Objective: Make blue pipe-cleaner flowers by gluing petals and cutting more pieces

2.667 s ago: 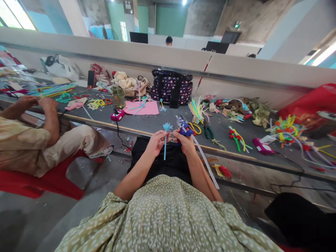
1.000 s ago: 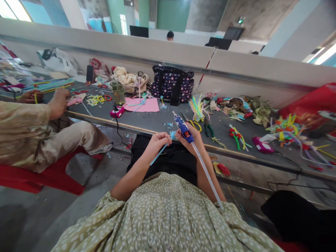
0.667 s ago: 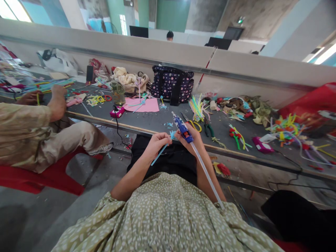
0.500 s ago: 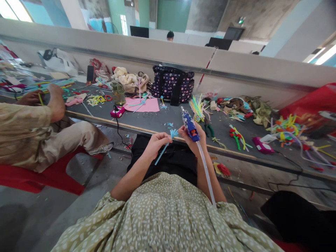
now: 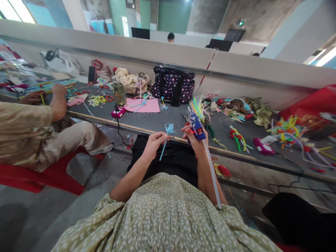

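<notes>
Between the thumb and fingers of my left hand [image 5: 156, 142] is a light blue pipe-cleaner flower [image 5: 169, 128], its tufted head up and its stem [image 5: 163, 150] hanging below. My right hand [image 5: 195, 139] holds a blue glue gun [image 5: 196, 126] with its nozzle pointing up and away; a long clear glue stick [image 5: 212, 171] trails from its back toward my forearm. Close to the gun lie green-handled pliers [image 5: 210, 130] and a bundle of yellow, green and white pipe cleaners [image 5: 198, 108]. Small blue clippings are near the flower head.
A dark dotted bag [image 5: 172, 84], a pink sheet [image 5: 151, 105], a glass jar [image 5: 119, 94] and a magenta box [image 5: 118, 112] stand along the table [image 5: 147, 122]. Another person's arm [image 5: 58, 103] is at the left. Flower pieces [image 5: 288, 129] and another magenta box [image 5: 263, 146] lie right.
The flower has turned more upright in my left hand, its fluffy head now clear of my right fingers. My right hand and glue gun have shifted right, with some fingers loosened.
</notes>
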The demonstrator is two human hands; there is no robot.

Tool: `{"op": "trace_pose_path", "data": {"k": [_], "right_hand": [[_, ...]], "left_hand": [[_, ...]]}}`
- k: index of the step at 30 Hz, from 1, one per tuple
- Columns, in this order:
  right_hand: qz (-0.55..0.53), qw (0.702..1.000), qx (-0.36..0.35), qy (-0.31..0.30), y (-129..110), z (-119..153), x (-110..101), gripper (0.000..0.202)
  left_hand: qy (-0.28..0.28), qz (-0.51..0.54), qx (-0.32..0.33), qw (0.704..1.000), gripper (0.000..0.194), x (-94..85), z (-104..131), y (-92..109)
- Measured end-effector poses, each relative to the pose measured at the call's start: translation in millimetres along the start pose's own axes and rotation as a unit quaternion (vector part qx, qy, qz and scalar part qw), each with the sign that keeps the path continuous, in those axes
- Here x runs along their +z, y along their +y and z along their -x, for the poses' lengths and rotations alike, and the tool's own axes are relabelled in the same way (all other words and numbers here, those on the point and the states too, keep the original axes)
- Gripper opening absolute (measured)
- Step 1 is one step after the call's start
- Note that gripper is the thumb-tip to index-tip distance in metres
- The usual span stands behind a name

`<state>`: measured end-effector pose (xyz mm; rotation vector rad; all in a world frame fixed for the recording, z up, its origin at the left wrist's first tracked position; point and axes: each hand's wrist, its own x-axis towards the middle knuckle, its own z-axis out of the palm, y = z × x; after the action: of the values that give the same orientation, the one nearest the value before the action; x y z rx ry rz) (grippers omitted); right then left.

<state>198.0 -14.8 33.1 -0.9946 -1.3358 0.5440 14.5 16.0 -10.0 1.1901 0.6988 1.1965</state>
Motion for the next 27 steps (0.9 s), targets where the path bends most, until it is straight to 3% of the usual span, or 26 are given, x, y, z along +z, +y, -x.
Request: {"op": "trace_pose_path", "data": {"k": [8,14,22,27], "right_hand": [[0.001,0.998,0.062,-0.004,17,-2,4,0.033],[0.031,0.999,0.019,-0.03,19,11,8,0.029],[0.104,0.985,-0.026,-0.134,12,39,12,0.021],[0.117,0.982,-0.018,-0.147,10,45,15,0.023]], "left_hand": [[0.074,0.045,-0.031,0.996,0.024,-4.0,-2,-3],[0.091,0.074,-0.018,0.993,0.023,-4.3,-3,-2],[0.101,0.097,-0.005,0.99,0.025,-0.9,-1,4],[0.096,0.1,0.011,0.99,0.025,0.8,1,6]]}}
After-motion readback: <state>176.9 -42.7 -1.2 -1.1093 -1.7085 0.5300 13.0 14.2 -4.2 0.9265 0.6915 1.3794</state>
